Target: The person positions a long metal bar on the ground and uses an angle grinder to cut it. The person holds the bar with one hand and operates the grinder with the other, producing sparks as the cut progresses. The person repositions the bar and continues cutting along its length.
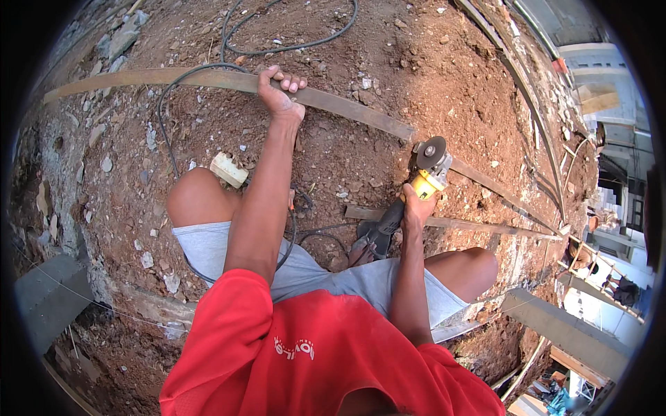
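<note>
My left hand point(281, 90) is closed around a long, flat brown strip point(347, 111) that lies across the dirt from the far left toward the middle. Whether the strip is metal or wood I cannot tell. In my right hand point(419, 206) is a yellow and black angle grinder point(427, 183), gripped around its body. Its round dark disc point(434, 148) faces up, a little beyond the strip's right end. Past the grinder's head, another brown strip point(506, 194) runs off to the right. A further strip point(472, 224) passes behind my right wrist and meets it at the far end.
A black cable point(163, 114) loops over the strip and past my left knee. Beside that knee sits a cream block-shaped thing point(227, 170). Stones and rubble point(121, 41) litter the reddish soil. Grey beams point(565, 329) stand at both lower sides. Long rails point(520, 76) edge the far right.
</note>
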### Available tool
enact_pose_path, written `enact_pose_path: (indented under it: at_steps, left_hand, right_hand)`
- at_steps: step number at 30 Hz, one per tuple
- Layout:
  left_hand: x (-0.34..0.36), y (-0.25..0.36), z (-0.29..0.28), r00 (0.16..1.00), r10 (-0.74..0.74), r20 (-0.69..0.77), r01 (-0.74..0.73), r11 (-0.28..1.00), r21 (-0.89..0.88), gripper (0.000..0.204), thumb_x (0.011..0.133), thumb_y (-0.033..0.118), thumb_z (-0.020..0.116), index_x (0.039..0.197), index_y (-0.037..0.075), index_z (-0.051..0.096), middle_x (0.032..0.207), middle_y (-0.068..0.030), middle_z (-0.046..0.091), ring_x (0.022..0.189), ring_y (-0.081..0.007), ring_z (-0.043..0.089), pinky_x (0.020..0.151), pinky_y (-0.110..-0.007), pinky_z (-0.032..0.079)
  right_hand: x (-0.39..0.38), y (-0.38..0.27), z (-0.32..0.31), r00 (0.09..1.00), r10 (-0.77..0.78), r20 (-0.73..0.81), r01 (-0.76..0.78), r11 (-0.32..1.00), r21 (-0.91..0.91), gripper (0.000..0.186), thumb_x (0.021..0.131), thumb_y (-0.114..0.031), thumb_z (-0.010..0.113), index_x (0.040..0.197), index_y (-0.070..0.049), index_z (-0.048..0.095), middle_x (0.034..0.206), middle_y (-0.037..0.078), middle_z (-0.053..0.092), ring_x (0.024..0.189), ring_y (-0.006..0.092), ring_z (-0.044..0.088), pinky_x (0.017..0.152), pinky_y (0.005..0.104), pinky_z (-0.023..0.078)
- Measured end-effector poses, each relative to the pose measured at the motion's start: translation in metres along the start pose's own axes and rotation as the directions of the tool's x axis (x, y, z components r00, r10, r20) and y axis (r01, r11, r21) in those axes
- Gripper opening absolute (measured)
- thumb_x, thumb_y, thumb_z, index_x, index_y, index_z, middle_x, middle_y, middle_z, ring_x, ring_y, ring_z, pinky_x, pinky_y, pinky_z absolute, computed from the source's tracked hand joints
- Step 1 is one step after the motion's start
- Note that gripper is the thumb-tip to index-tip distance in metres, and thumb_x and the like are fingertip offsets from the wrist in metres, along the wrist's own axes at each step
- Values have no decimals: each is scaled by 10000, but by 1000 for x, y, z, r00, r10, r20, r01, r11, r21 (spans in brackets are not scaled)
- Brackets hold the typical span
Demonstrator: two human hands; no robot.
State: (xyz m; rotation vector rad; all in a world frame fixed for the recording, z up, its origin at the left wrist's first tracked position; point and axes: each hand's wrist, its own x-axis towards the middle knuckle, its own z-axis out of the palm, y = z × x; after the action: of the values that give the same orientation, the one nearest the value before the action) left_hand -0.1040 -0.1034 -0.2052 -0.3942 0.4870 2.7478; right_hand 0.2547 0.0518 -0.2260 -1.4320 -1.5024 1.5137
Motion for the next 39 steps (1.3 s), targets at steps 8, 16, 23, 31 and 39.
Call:
enact_pose_path:
  at_steps: [8,16,23,31,39]
  left_hand:
    - [34,12,-23,990,17,-142,-18,1000,-6,236,893,237,632,766,157,449,587,24,402,497,-130,409,542,-341,423]
    - [32,9,-13,969,-50,-243,212,679,703,612,951,510,609,1202,-48,621,1036,-205,758,879,-324,780,753,-431,648]
    - [-23,40,3,876,-393,-279,303,-3,953,840,931,751,582,1052,-73,692,897,-172,774,740,-232,775,587,-314,582]
    - [-174,-36,93,648,-753,118,-273,-85,958,486,914,470,816,1032,11,710,884,-75,742,824,-140,701,767,-318,553]
    - [-259,-113,71,694,-706,142,-147,55,988,483,833,317,919,1095,10,654,914,-66,713,806,-108,652,756,-286,531]
  right_hand:
    - [-12,-85,-37,999,25,-47,-10,956,294,177,859,-15,694,997,24,591,786,113,655,612,244,686,560,350,598]
    - [-12,-158,-84,989,124,81,-148,874,464,171,859,-92,702,988,-19,615,816,107,649,718,243,675,690,378,623]
    - [-7,-182,-108,954,-44,297,-155,775,613,242,887,-68,682,1108,-23,592,899,102,653,786,229,655,753,396,604]
    - [19,-146,-82,957,68,282,-256,655,711,198,882,-59,673,1064,-49,595,848,83,650,743,229,646,714,402,599]
    - [32,-142,-45,989,76,130,-145,706,693,148,861,-124,725,934,-28,638,790,90,684,634,207,693,577,365,601]
